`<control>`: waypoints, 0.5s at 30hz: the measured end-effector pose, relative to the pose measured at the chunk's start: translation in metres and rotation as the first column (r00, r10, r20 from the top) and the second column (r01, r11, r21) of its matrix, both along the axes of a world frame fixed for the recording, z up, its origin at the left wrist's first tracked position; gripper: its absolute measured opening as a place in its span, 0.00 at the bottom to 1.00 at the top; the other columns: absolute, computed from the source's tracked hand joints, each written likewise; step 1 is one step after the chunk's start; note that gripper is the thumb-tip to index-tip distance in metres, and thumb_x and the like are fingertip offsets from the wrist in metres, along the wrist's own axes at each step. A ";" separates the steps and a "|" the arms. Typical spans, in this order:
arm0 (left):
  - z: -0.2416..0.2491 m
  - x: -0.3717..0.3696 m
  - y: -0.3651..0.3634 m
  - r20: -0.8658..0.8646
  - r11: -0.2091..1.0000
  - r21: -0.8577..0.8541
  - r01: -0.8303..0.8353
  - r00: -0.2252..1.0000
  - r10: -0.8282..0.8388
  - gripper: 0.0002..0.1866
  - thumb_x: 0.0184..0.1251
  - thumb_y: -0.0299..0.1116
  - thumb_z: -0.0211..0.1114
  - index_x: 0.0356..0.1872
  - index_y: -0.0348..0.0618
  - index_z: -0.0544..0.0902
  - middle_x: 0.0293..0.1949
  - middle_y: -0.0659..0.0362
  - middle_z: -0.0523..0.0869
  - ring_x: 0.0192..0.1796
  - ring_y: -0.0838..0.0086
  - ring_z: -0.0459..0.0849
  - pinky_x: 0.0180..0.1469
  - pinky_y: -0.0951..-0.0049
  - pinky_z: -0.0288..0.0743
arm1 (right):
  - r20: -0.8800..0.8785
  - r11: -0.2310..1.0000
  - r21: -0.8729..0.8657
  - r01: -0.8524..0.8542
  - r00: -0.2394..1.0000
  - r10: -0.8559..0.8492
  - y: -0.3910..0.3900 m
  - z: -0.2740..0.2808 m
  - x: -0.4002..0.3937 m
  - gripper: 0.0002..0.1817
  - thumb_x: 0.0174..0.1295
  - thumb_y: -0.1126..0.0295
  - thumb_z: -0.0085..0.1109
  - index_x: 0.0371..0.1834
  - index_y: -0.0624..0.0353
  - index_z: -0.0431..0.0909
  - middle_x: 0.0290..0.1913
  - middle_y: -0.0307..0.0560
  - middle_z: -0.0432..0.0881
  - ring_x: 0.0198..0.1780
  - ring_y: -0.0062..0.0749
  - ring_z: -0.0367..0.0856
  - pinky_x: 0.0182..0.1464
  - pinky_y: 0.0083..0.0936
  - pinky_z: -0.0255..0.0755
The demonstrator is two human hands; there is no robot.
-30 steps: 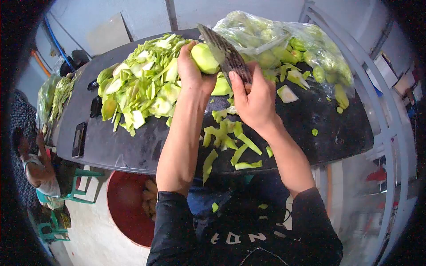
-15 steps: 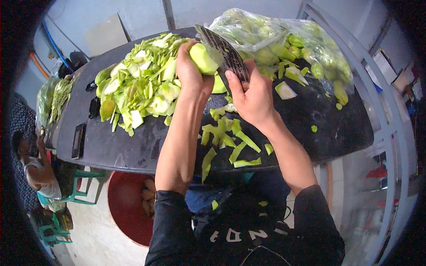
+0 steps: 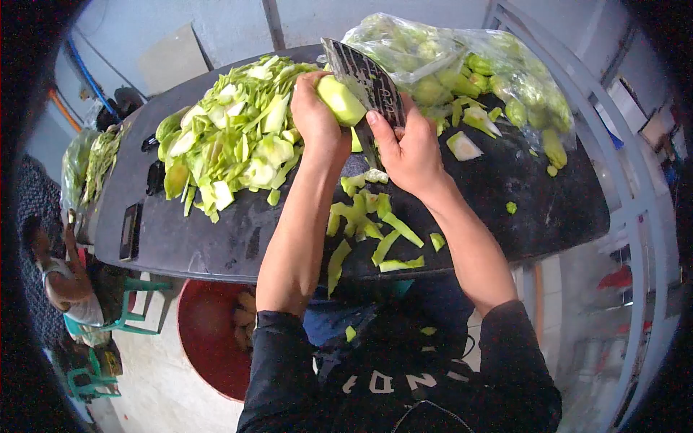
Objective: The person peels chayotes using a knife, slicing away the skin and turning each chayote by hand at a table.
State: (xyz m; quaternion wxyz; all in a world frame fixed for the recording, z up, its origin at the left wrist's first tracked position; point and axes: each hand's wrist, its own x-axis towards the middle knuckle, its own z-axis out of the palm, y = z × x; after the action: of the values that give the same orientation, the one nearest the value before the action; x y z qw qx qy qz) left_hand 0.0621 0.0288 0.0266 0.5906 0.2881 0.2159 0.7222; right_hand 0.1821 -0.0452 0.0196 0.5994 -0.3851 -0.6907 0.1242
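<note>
My left hand [image 3: 317,112] is wrapped round a pale green peeled chayote [image 3: 341,101], held up over the table. In my right hand [image 3: 410,148] is a broad dark cleaver [image 3: 367,81], its blade upright against the right side of the chayote. My right thumb lies along the blade. Below my hands, strips of green peel [image 3: 364,216] are scattered on the dark table [image 3: 195,242]. Left of my left hand rises a heap of sliced chayote [image 3: 234,133]. Part of another green piece shows behind my wrists, mostly hidden.
A clear plastic bag [image 3: 462,61] of whole chayotes lies at the back right, with cut pieces [image 3: 464,146] beside it. A dark phone-like object [image 3: 130,231] is at the left edge. Below stands a red tub [image 3: 209,339]. A person [image 3: 68,289] sits at far left.
The chayote and my left hand have shifted slightly right and down. The cleaver's blade has turned a little, showing more of its flat face.
</note>
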 end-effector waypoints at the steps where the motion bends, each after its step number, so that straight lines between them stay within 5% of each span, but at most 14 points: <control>1: 0.001 0.000 0.001 -0.082 0.992 0.068 -0.102 0.991 0.107 0.13 0.70 0.39 0.51 0.41 0.41 0.77 0.34 0.56 0.81 0.35 0.66 0.82 0.40 0.63 0.79 | -0.010 1.000 -0.030 -0.008 1.000 0.007 -0.001 0.000 0.000 0.12 0.68 0.67 0.57 0.39 0.66 0.69 0.18 0.56 0.78 0.23 0.51 0.83 0.25 0.41 0.70; 3: 0.001 0.000 0.000 -0.024 0.997 0.028 -0.069 0.997 0.070 0.14 0.70 0.40 0.52 0.41 0.40 0.78 0.35 0.56 0.82 0.37 0.65 0.83 0.42 0.63 0.79 | -0.011 0.998 -0.054 -0.017 1.000 0.016 -0.002 0.004 0.003 0.12 0.68 0.66 0.56 0.39 0.65 0.69 0.19 0.56 0.79 0.23 0.48 0.84 0.25 0.40 0.70; 5: 0.003 -0.010 0.003 0.059 0.969 -0.032 0.245 0.968 -0.243 0.13 0.68 0.40 0.55 0.41 0.40 0.78 0.35 0.57 0.82 0.37 0.66 0.83 0.44 0.65 0.79 | -0.122 0.955 -0.250 -0.162 0.983 0.135 -0.005 0.014 0.015 0.12 0.69 0.64 0.57 0.39 0.63 0.69 0.19 0.47 0.77 0.19 0.36 0.78 0.22 0.34 0.70; 7: 0.011 -0.028 -0.002 -0.086 0.901 0.036 0.432 0.900 -0.428 0.14 0.67 0.40 0.60 0.44 0.39 0.80 0.37 0.56 0.85 0.38 0.67 0.85 0.42 0.65 0.81 | -0.324 0.835 -0.424 -0.351 0.920 0.222 -0.010 0.027 0.030 0.13 0.71 0.61 0.57 0.36 0.59 0.69 0.17 0.35 0.71 0.14 0.21 0.69 0.17 0.23 0.67; 9: 0.011 -0.045 -0.002 -0.445 0.835 0.102 0.541 0.775 -0.448 0.17 0.65 0.40 0.63 0.47 0.37 0.80 0.39 0.56 0.86 0.39 0.69 0.86 0.43 0.68 0.81 | -0.391 0.743 -0.479 -0.467 0.871 0.295 -0.015 0.034 0.040 0.12 0.71 0.61 0.57 0.37 0.54 0.66 0.16 0.28 0.62 0.14 0.13 0.63 0.16 0.17 0.62; 11: 0.017 -0.049 -0.015 -0.586 0.822 -0.005 0.569 0.664 -0.464 0.23 0.55 0.36 0.75 0.49 0.33 0.81 0.41 0.54 0.87 0.41 0.70 0.87 0.45 0.70 0.82 | -0.361 0.709 -0.524 -0.471 0.877 0.317 -0.010 0.029 0.043 0.13 0.71 0.59 0.57 0.37 0.53 0.66 0.16 0.28 0.62 0.14 0.13 0.63 0.16 0.17 0.62; 15: 0.018 -0.038 -0.024 -0.679 0.847 -0.072 0.527 0.596 -0.429 0.26 0.52 0.33 0.78 0.50 0.31 0.80 0.42 0.53 0.87 0.40 0.70 0.87 0.44 0.72 0.82 | -0.342 0.671 -0.582 -0.458 0.887 0.309 -0.005 0.026 0.051 0.17 0.71 0.53 0.57 0.34 0.54 0.67 0.15 0.30 0.65 0.13 0.15 0.65 0.15 0.19 0.63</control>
State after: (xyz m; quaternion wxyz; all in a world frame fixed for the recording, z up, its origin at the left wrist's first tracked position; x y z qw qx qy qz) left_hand 0.0246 0.0046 0.0451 0.6224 0.6151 0.2784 0.3958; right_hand 0.2335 -0.0504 0.0451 0.4592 -0.3975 -0.6007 0.5199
